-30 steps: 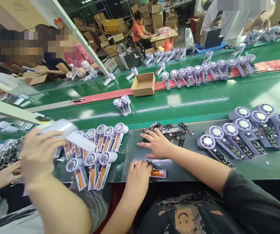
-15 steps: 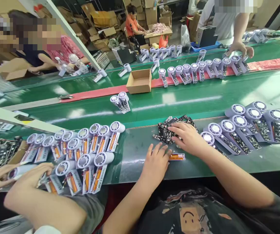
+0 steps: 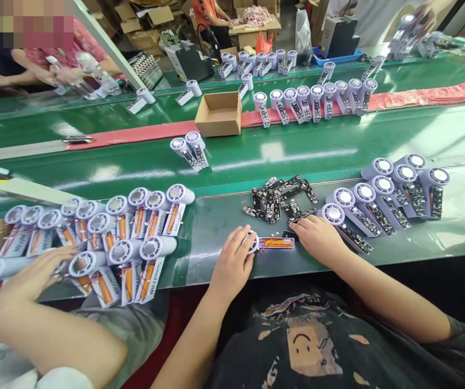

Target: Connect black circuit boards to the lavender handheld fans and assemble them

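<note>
A lavender handheld fan (image 3: 277, 243) lies on the near bench with its handle open, showing an orange battery and thin wires. My left hand (image 3: 233, 254) is closed around its round head, which the fingers partly cover. Just beyond the handle's end, my right hand (image 3: 319, 237) has its fingers closed on a dark circuit board (image 3: 289, 234), mostly hidden under the fingertips. A loose heap of black circuit boards (image 3: 270, 200) lies behind both hands. Right of my right hand, several fans with boards in their handles (image 3: 357, 216) stand grouped on their heads' sides.
Fans with bare batteries (image 3: 129, 232) crowd the bench at left, where a co-worker's hand (image 3: 41, 270) reaches among them. Two fans (image 3: 189, 151) sit on the green conveyor (image 3: 135, 167). Beyond are a cardboard box (image 3: 218, 129) and a row of fans on a red strip (image 3: 418, 97).
My right hand has moved off the heap towards me and closed on a board. My left hand has shifted onto the fan's head, uncovering more of the handle. The camera view has tilted downward.
</note>
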`<state>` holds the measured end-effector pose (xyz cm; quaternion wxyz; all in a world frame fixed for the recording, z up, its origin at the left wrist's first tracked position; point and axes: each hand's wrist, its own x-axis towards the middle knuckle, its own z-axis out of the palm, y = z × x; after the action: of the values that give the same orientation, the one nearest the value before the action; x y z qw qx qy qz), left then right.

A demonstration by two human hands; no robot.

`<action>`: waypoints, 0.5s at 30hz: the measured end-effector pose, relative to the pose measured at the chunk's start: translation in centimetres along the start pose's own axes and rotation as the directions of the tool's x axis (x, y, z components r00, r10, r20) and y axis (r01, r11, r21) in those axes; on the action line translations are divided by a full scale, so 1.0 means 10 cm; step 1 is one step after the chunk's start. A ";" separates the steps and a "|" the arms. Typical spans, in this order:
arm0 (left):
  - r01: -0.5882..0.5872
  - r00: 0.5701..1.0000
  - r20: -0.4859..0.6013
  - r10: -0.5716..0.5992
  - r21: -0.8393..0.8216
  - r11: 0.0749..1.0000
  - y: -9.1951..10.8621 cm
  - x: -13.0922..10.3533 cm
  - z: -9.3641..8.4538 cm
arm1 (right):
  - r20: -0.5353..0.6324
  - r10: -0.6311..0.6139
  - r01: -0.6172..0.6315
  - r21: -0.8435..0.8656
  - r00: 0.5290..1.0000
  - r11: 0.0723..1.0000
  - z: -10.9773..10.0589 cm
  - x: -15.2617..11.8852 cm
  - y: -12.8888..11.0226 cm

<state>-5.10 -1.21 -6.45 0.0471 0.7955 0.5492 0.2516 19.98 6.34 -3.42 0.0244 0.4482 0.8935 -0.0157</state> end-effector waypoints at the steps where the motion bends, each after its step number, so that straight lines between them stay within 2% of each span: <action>1: -0.007 1.000 0.000 0.007 -0.003 1.000 -0.03 0.00 -0.05 | -0.026 -0.008 0.008 -0.007 1.000 1.000 0.00 -0.01 0.01; 3: 0.048 0.997 -0.067 -0.046 0.038 0.998 -0.15 -0.01 -0.19 | -0.143 -0.029 0.026 -0.017 0.989 1.000 0.05 -0.04 0.03; 4: 0.131 0.984 -0.135 -0.119 0.080 0.988 -0.26 -0.02 -0.29 | -0.217 -0.049 0.047 -0.015 0.975 0.999 0.10 -0.06 0.05; 5: 0.245 0.952 -0.216 -0.215 0.125 0.961 -0.40 -0.04 -0.39 | -0.298 -0.066 0.068 -0.004 0.952 0.998 0.16 -0.07 0.07; 7: 0.501 0.836 -0.359 -0.415 0.192 0.844 -0.73 -0.08 -0.64 | -0.431 -0.111 0.137 0.030 0.895 0.990 0.26 -0.10 0.09; 9: 0.674 0.721 -0.402 -0.565 0.216 0.706 -1.05 -0.16 -0.92 | -0.540 -0.133 0.208 0.080 0.831 0.975 0.29 -0.14 0.08; 12: 0.809 0.572 -0.462 -0.678 0.176 0.562 -1.37 -0.39 -1.29 | -0.668 -0.170 0.334 0.124 0.724 0.935 0.22 -0.25 -0.01; 15: 0.907 0.397 -0.529 -0.750 0.101 0.409 -1.48 -0.73 -1.45 | -0.730 -0.288 0.528 0.117 0.620 0.842 0.07 -0.33 -0.15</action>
<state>-26.20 -4.89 -1.63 -0.0981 0.3251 0.9095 0.2399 20.79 2.76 -3.96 -0.3852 0.2009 0.9007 0.0016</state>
